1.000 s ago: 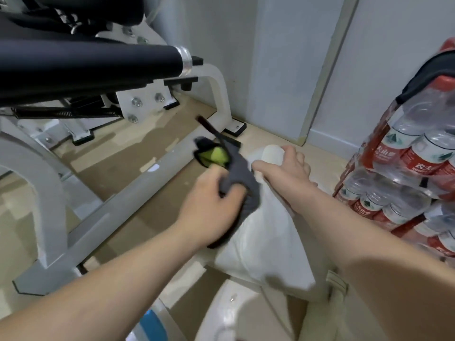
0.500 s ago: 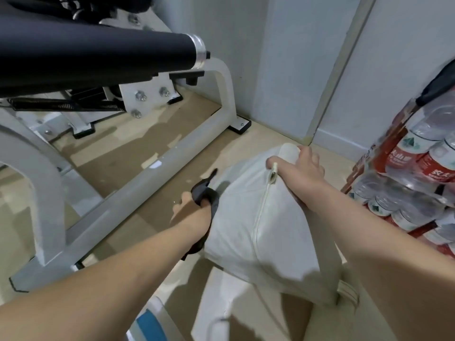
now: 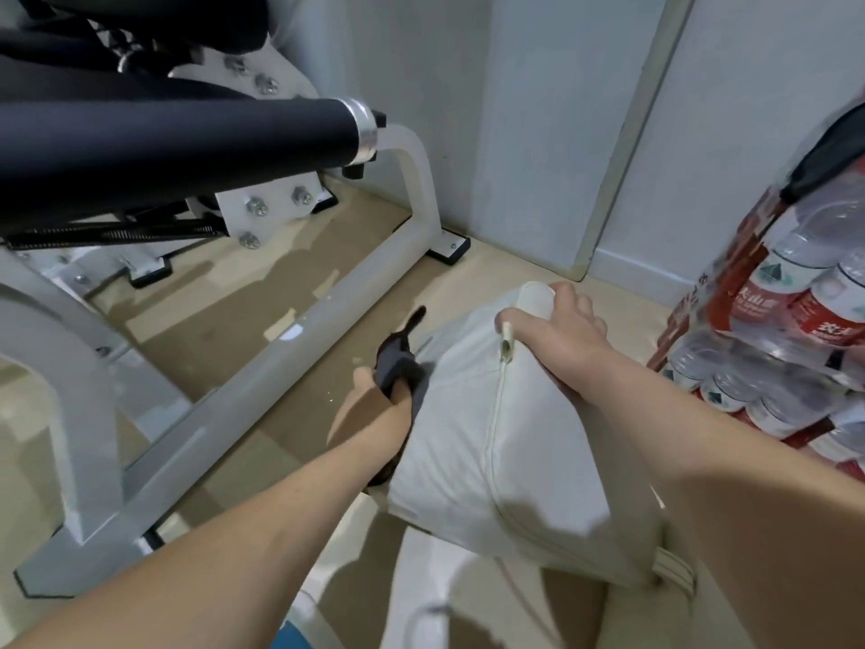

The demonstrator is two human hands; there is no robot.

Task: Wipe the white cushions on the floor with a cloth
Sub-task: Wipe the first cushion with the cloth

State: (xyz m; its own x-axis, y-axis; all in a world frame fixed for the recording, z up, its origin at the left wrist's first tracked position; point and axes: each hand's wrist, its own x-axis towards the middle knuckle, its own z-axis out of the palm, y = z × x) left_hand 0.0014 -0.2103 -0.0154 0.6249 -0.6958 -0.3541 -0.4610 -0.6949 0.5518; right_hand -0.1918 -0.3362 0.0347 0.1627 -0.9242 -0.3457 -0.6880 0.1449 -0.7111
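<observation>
A white cushion (image 3: pixel 505 433) with a zipper along its seam stands on edge on the floor, tilted toward me. My right hand (image 3: pixel 559 332) grips its top corner near the zipper pull. My left hand (image 3: pixel 374 405) holds a dark grey cloth (image 3: pixel 398 363) and presses it against the cushion's left side; most of the fingers are hidden behind the cloth and the cushion. A second white cushion (image 3: pixel 421 583) lies flat below it.
A white metal exercise frame (image 3: pixel 262 381) with a black padded bar (image 3: pixel 178 147) fills the left side. Shrink-wrapped packs of water bottles (image 3: pixel 791 330) stack at the right. Grey walls and a door frame (image 3: pixel 627 147) close the back. Tan floor lies between.
My left hand with the cloth has moved down from the cushion's top to its left side. The cushion has turned, showing its zipper seam. My right hand still grips the top corner.
</observation>
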